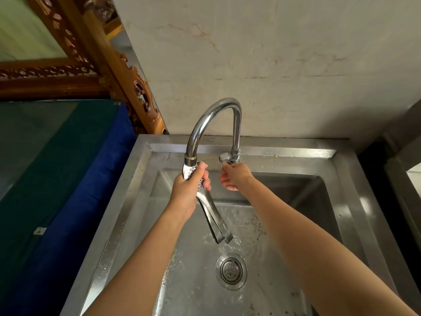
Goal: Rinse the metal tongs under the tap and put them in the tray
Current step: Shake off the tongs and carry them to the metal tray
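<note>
My left hand (pixel 185 192) grips the metal tongs (pixel 211 213) near their perforated ends, which sit right under the spout of the curved chrome tap (pixel 214 115). The tongs' two arms point down and toward me over the steel sink (pixel 141 179). Water splashes on the basin floor below them. My right hand (pixel 234 176) is at the tap's handle (pixel 225 158), its fingertips pinching the lever. No tray is in view.
The drain strainer (pixel 231 271) lies in the wet basin floor. A blue-and-green covered surface (pixel 57 167) stands left of the sink, with a carved wooden frame (pixel 127 71) behind it. A pale wall rises behind the tap.
</note>
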